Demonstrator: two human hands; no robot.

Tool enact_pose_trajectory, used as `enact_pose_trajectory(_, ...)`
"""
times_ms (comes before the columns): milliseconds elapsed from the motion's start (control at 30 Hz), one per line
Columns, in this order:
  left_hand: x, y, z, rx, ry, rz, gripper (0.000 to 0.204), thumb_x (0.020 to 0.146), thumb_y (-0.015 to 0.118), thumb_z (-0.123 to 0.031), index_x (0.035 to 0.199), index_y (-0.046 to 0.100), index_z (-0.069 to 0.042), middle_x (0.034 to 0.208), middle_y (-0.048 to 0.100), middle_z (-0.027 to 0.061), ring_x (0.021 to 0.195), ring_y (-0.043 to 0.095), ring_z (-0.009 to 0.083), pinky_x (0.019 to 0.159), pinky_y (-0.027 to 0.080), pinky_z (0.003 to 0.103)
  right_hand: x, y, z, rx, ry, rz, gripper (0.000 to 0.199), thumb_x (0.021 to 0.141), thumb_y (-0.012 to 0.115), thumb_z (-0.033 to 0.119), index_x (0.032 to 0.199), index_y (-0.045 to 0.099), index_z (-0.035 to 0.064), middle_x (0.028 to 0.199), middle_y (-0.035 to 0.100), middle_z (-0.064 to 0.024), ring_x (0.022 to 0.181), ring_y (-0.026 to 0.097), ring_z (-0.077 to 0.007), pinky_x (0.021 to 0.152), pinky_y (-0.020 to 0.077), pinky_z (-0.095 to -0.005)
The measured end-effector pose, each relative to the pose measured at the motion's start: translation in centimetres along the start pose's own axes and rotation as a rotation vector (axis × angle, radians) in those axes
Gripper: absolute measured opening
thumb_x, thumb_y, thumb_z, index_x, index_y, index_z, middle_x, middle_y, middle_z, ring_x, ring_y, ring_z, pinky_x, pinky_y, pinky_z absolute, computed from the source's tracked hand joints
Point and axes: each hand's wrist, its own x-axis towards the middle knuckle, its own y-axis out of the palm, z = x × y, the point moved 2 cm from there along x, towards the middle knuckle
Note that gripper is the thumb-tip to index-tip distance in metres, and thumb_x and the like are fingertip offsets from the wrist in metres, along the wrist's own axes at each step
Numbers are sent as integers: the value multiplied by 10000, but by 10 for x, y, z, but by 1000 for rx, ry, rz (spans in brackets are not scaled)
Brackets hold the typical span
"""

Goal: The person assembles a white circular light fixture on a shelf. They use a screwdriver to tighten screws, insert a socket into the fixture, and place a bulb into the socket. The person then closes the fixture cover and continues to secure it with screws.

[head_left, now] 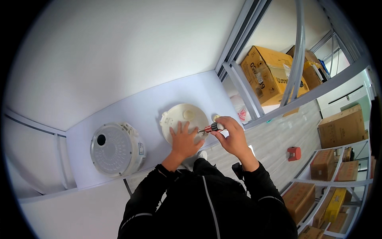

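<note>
Right hand gripping screwdriver, left hand flat, fingers spread, on cream round lid

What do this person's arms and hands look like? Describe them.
Both forearms are covered by long black sleeves ending at snug cuffs. A thin pale stripe runs along each sleeve. The left hand and right hand are bare, with no gloves visible.
</note>
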Motion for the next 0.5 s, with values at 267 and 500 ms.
enact_pose_trajectory(267, 3, -8, -8, 31, -31, 138, 859, 868, 717, -710, 1525, 640, -163, 1690, 353, 257, 1571, 226, 609, 1173, 129, 862, 9, 1, -4, 23, 3, 26, 474, 819, 916, 129, 1235, 701, 55, 1200, 733, -168, 1034, 717, -389, 868, 592, -432)
enact_pose_trajectory(500, 4, -2, -6, 57, -13, 130, 856, 885, 693, -713, 1537, 624, -163, 1693, 345, 277, 1564, 222, 624, 1151, 120, 883, 14, -1, -4, 41, 0, 45, 484, 820, 923, 89, 1242, 694, 29, 1197, 735, -188, 1039, 722, -388, 872, 594, -413)
